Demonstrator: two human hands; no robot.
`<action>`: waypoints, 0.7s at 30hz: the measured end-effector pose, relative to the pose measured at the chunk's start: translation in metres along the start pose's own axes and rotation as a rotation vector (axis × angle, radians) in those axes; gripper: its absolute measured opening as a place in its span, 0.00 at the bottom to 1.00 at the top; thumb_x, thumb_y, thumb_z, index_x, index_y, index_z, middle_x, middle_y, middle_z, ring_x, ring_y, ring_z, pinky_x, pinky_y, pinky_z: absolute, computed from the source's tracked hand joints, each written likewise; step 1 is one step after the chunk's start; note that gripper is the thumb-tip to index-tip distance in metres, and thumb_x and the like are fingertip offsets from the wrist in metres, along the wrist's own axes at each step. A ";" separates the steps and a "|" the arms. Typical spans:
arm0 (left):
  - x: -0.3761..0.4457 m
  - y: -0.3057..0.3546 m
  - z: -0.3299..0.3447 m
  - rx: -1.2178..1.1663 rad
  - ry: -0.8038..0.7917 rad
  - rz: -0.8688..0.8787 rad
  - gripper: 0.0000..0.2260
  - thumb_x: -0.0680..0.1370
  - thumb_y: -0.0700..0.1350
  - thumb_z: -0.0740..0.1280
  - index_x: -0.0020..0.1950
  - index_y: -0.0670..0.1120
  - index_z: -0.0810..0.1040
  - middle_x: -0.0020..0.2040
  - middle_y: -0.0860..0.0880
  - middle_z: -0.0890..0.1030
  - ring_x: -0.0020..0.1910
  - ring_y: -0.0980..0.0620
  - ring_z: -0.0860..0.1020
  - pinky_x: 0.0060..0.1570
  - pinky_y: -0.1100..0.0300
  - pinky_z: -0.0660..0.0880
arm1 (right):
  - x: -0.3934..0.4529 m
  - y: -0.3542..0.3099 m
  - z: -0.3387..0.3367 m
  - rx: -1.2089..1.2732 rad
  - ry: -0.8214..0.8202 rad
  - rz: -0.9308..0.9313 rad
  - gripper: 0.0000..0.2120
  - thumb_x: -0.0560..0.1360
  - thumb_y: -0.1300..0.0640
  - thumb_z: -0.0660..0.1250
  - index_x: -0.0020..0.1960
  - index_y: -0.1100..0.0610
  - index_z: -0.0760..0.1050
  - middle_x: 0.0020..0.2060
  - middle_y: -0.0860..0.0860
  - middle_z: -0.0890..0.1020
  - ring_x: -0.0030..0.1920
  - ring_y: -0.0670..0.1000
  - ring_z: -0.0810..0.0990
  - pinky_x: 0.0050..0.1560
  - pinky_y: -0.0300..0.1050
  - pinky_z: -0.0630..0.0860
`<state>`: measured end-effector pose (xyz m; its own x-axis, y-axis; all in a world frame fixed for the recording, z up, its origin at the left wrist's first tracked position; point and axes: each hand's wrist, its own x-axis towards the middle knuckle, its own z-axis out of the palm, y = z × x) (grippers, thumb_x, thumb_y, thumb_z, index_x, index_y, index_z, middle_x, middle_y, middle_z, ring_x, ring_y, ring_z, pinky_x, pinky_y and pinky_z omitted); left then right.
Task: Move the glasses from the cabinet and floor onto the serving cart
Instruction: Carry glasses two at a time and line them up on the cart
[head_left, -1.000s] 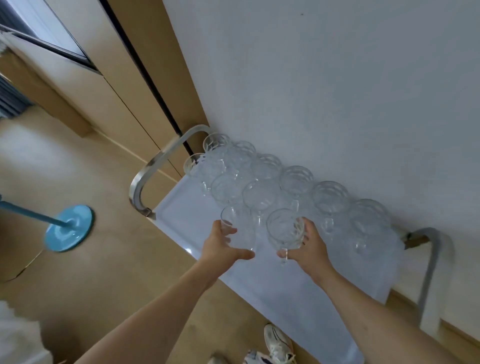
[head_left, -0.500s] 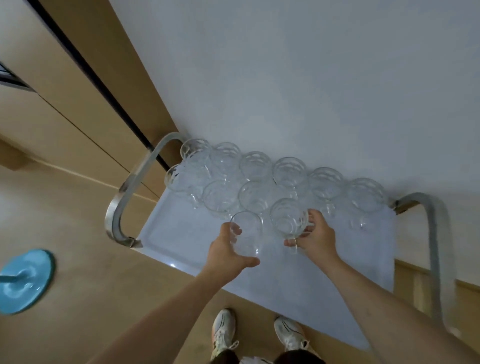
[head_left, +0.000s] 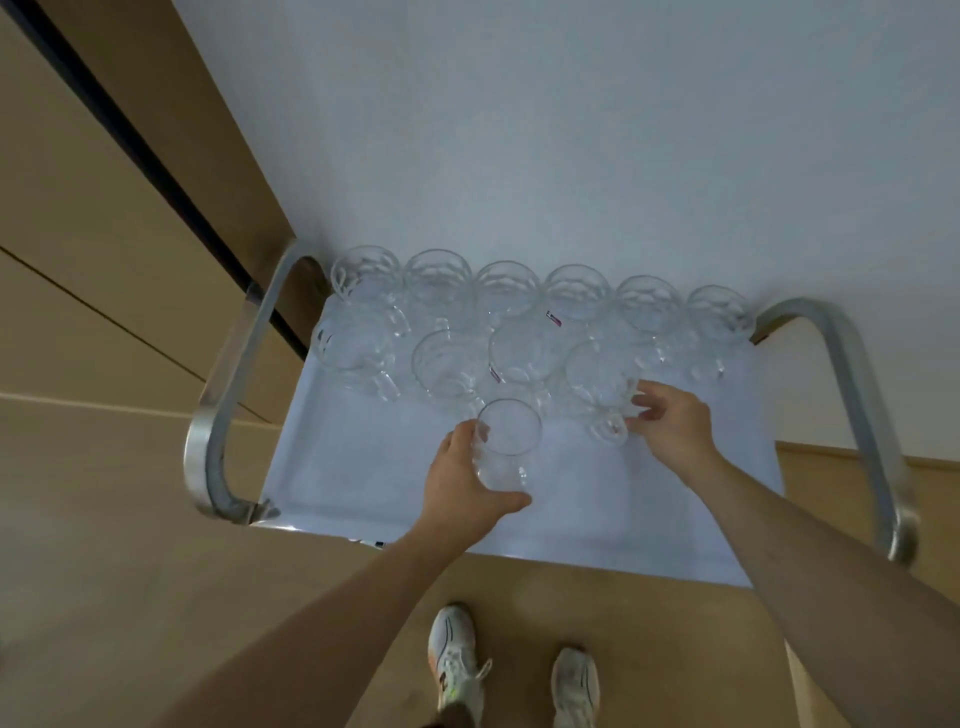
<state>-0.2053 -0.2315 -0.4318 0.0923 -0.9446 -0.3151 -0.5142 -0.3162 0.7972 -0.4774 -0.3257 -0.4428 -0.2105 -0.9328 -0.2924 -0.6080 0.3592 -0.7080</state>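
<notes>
**Glasses crowd the cart's far edge**

Your left hand (head_left: 462, 486) kept its grip curled round a clear glass (head_left: 506, 441) on the white serving cart (head_left: 358, 467). Your right hand (head_left: 670, 426) pinched another glass (head_left: 597, 379) at its rim. Two rows of glasses (head_left: 509, 288) blocked the wall side; steel handles (head_left: 228, 395) flanked both ends.

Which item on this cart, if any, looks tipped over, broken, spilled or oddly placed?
Nothing stands out. The glass mugs stand upright in tidy rows along the far side of the cart's white tray. The left hand grips one glass upright; the right hand touches another mug. No spill or breakage shows.
</notes>
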 end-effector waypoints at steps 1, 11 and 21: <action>-0.002 -0.001 -0.001 -0.001 -0.003 0.001 0.38 0.59 0.49 0.84 0.64 0.52 0.69 0.59 0.55 0.74 0.57 0.53 0.75 0.56 0.55 0.74 | -0.003 0.001 -0.002 -0.010 0.018 0.019 0.26 0.69 0.65 0.78 0.66 0.55 0.80 0.54 0.57 0.84 0.46 0.55 0.82 0.54 0.44 0.78; -0.045 -0.013 0.002 -0.056 0.022 0.006 0.38 0.60 0.50 0.84 0.65 0.52 0.70 0.60 0.53 0.75 0.58 0.52 0.75 0.55 0.56 0.75 | -0.096 0.013 0.018 -0.048 0.097 0.050 0.23 0.75 0.56 0.74 0.69 0.54 0.75 0.61 0.55 0.80 0.60 0.54 0.78 0.63 0.46 0.73; -0.150 -0.061 0.015 -0.104 0.070 -0.005 0.34 0.61 0.50 0.83 0.62 0.56 0.70 0.57 0.58 0.75 0.56 0.56 0.76 0.53 0.55 0.76 | -0.219 0.059 0.062 -0.144 0.027 -0.209 0.24 0.74 0.51 0.74 0.68 0.54 0.76 0.63 0.53 0.79 0.66 0.57 0.74 0.67 0.48 0.69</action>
<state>-0.2008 -0.0695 -0.4410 0.1556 -0.9456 -0.2858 -0.4224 -0.3252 0.8461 -0.4199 -0.0980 -0.4607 -0.0887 -0.9875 -0.1307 -0.7426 0.1530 -0.6520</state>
